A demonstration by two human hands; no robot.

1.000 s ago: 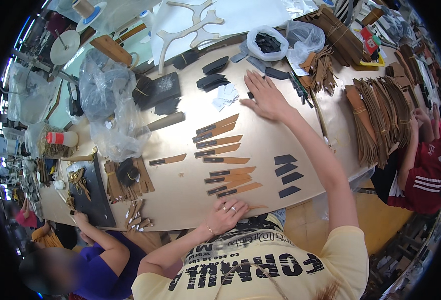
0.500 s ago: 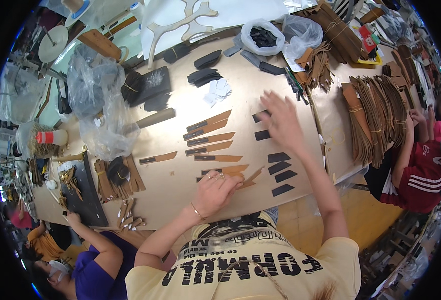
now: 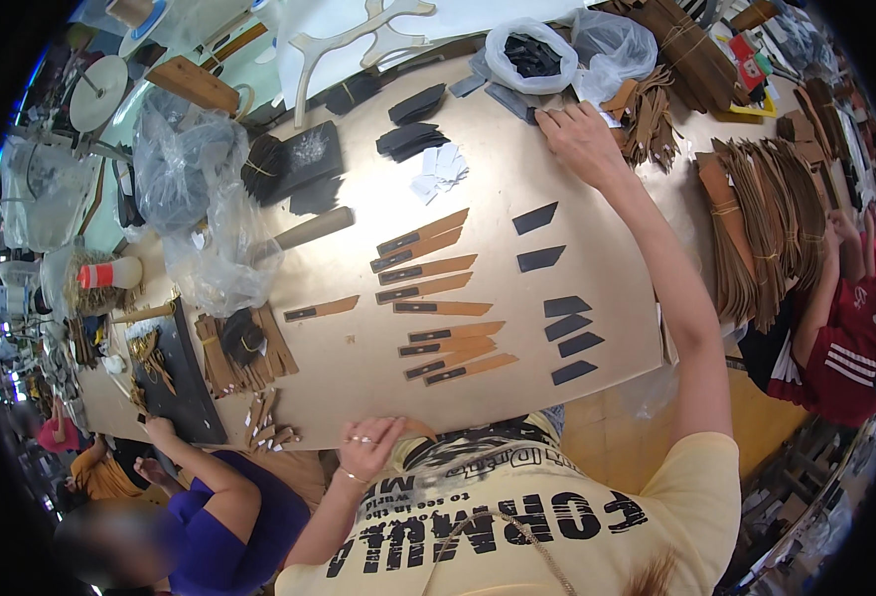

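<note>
My left hand [image 3: 368, 448] is closed at the table's near edge, with a tan leather strip [image 3: 417, 428] sticking out from its fingers. My right hand [image 3: 581, 144] reaches to the far right, fingertips curled down at the end of a dark stack [image 3: 511, 102]; whatever it pinches is hidden beneath. Between my arms lie several tan strips with dark patches on their ends [image 3: 436, 288], fanned in a column. Right of them are several black slant-cut pieces [image 3: 540, 258]. One more tan strip [image 3: 323, 308] lies apart on the left.
A clear bag of black pieces [image 3: 529, 58] stands beyond my right hand, near bundled brown strips [image 3: 650, 119]. White slips [image 3: 440, 172] and black stacks [image 3: 408, 141] lie at the back. Large brown bundles [image 3: 764, 228] stand right. Co-workers sit at both sides.
My left hand has drawn back from the strips to the near edge, uncovering the lowest ones. My right hand has moved from the black pieces to the far right stack.
</note>
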